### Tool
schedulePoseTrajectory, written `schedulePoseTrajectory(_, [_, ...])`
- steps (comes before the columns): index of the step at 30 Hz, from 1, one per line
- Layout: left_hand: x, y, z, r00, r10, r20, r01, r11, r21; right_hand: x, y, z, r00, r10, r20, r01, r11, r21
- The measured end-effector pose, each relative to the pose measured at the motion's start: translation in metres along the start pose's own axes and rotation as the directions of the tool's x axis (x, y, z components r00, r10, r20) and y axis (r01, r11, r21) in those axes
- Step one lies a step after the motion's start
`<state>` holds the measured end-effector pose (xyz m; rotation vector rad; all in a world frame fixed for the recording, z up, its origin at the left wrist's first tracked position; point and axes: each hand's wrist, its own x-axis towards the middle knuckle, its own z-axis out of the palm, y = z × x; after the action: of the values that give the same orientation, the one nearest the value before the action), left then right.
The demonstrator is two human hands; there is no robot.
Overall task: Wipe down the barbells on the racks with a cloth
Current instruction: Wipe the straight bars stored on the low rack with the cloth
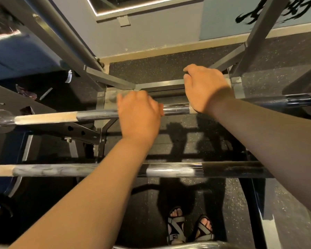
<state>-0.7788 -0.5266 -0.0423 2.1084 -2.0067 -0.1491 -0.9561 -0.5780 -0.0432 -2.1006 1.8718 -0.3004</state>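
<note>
Black speckled rubber floor (169,69) meets a grey wall (151,36) at a pale skirting; an angular steel rack (111,81) stands on it. Two round, glossy bars lie crosswise: the near barbell (61,169) beneath both forearms, the far barbell (97,115), partly knurled, nearer the wall. The left hand (139,112) curls round the far barbell; the right hand (205,88) lies over it, fingers bent, grip indeterminable. Open floor shows between the bars.

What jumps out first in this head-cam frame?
The left hand grips the upper barbell mid-frame, and the right hand lies over it further right. A second barbell crosses lower down, with sandalled feet on the floor at the bottom. No cloth shows.
</note>
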Motion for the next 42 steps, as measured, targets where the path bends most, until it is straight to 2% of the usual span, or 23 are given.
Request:
schedulePoseTrajectory(4, [-0.01,0.057,0.022,0.971,0.235,-0.043,-0.238,0.969,-0.064,0.002,-0.001,0.0,1.0,0.028,0.005,-0.028,0.999,0.031])
schedulePoseTrajectory(7, [-0.008,0.042,0.025,0.933,0.358,-0.034,-0.359,0.924,-0.131,0.001,-0.001,0.001,0.999,0.039,-0.004,-0.039,0.997,0.071])
schedulePoseTrajectory(9, [-0.011,0.018,0.017,0.92,0.392,-0.014,-0.391,0.914,-0.11,0.0,-0.002,0.001,1.0,0.024,-0.02,-0.023,0.997,0.07])
schedulePoseTrajectory(11, [-0.007,-0.012,0.011,0.942,0.334,-0.041,-0.337,0.937,-0.093,-0.001,-0.001,0.0,1.0,0.014,-0.021,-0.012,0.997,0.079])
schedulePoseTrajectory(15, [0.002,-0.061,-0.002,0.997,0.028,-0.066,-0.034,0.996,-0.084,-0.003,0.001,0.0,0.997,-0.05,-0.067,0.055,0.996,0.074])
schedulePoseTrajectory(18, [0.001,-0.046,-0.003,0.99,-0.125,-0.067,0.123,0.992,-0.035,-0.005,-0.001,0.002,0.994,-0.08,-0.076,0.084,0.995,0.052])
schedulePoseTrajectory(20, [-0.003,-0.013,0.001,0.997,-0.074,-0.036,0.074,0.997,0.007,-0.005,-0.003,0.0,0.996,-0.06,-0.062,0.063,0.997,0.045])
schedulePoseTrajectory(22, [-0.012,0.021,0.009,0.996,0.088,-0.025,-0.089,0.995,-0.043,-0.005,-0.005,-0.001,0.998,-0.035,-0.052,0.037,0.998,0.051])
schedulePoseTrajectory(24, [-0.018,0.034,0.014,0.958,0.28,-0.07,-0.287,0.949,-0.13,-0.004,-0.006,0.0,0.999,-0.028,-0.044,0.031,0.997,0.069])
schedulePoseTrajectory(26, [-0.014,0.019,0.012,0.92,0.386,-0.063,-0.391,0.909,-0.146,-0.005,-0.005,0.001,0.998,-0.048,-0.048,0.052,0.996,0.079])
schedulePoseTrajectory(28, [-0.007,-0.013,0.006,0.94,0.338,-0.036,-0.34,0.935,-0.096,-0.005,-0.003,0.003,0.993,-0.092,-0.077,0.097,0.993,0.067])
schedulePoseTrajectory(32, [0.006,-0.069,-0.006,0.996,0.058,-0.066,-0.063,0.995,-0.075,-0.009,-0.002,0.004,0.985,-0.148,-0.083,0.153,0.986,0.061])
schedulePoseTrajectory(37, [0.009,-0.057,0.0,0.982,-0.114,-0.152,0.103,0.992,-0.079,-0.013,-0.029,0.011,0.987,-0.151,-0.057,0.153,0.988,0.037])
schedulePoseTrajectory(39, [0.01,-0.055,0.0,0.983,-0.113,-0.145,0.101,0.991,-0.089,-0.005,-0.058,0.024,0.991,-0.135,-0.011,0.135,0.98,0.143])
schedulePoseTrajectory(42, [0.009,-0.072,-0.007,0.995,0.089,-0.04,-0.093,0.992,-0.09,0.007,-0.09,0.042,0.975,-0.212,0.061,0.204,0.973,0.112])
